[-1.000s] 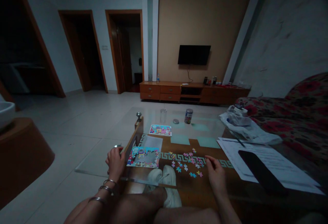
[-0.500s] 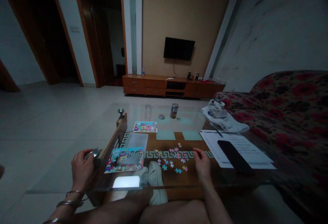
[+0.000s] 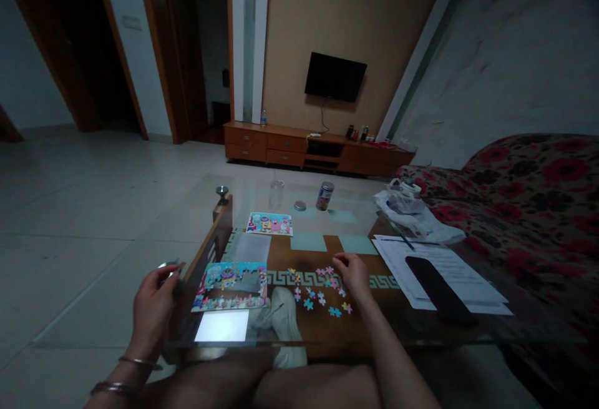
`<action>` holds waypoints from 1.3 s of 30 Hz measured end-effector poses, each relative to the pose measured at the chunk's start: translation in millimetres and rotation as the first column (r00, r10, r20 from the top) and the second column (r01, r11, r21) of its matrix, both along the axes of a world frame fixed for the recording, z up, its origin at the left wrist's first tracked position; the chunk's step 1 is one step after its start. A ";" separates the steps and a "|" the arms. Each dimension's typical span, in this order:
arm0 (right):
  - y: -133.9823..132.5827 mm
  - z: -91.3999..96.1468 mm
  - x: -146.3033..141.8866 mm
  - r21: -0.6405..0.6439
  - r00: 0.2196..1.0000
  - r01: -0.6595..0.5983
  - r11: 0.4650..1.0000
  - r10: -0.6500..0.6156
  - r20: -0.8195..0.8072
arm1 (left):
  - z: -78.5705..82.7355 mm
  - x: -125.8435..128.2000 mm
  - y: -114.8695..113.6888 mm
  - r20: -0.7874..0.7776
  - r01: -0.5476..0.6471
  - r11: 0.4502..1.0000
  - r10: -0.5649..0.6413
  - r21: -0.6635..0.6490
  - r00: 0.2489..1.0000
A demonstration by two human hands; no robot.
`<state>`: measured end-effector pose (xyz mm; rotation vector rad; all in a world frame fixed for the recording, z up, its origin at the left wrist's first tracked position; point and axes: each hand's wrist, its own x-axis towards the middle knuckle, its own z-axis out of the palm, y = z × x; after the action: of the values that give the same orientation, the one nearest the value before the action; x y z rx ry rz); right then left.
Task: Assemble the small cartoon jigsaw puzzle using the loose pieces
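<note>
Loose jigsaw puzzle pieces point(image 3: 321, 297) lie in a scattered pile on the glass table point(image 3: 384, 328). At the pile's upper right edge is my right hand point(image 3: 354, 276), thumb and fingertips pinched together; whatever they may hold is too small to make out. Left of the pile rests a partly filled jigsaw puzzle point(image 3: 206, 301), with a bare grey area inside its coloured border. My left hand point(image 3: 154, 300) is beside the puzzle's left side, its fingers curled in and closed, their contents hidden. A cartoon picture card point(image 3: 270, 224) lies beyond the puzzle.
A printed tin point(image 3: 324, 197), a round lid point(image 3: 300, 206) and a clear jar point(image 3: 276, 194) stand farther back. On the right are papers point(image 3: 397, 278), a black phone point(image 3: 437, 289), a pen point(image 3: 406, 239) and a plastic bag point(image 3: 421, 215). A floral sofa point(image 3: 528, 197) borders the right side.
My right hand has moved left, from beside the pile to its upper right edge. My left hand stays near the puzzle. The camera view has tilted and shifted slightly.
</note>
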<state>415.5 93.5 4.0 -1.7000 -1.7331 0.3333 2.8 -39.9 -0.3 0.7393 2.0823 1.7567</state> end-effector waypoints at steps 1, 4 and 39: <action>-1.1 1.0 -4.1 -0.005 1.000 -0.017 1.000 0.018 0.020 | 2.3 0.2 -1.1 0.039 0.024 1.000 -0.024 0.003 0.999; -7.9 6.0 -13.9 -0.025 0.995 -0.070 0.997 0.072 0.067 | 9.1 1.3 -5.1 0.096 0.050 0.999 -0.050 0.006 0.994; -51.5 19.0 -91.8 -0.144 0.881 -0.336 0.931 0.365 0.302 | 15.0 11.2 -15.4 0.138 0.136 0.988 -0.145 0.076 0.980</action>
<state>323.7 42.1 22.9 -1.5584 -2.3127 0.3060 14.0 -55.3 14.7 0.7364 1.8405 1.7542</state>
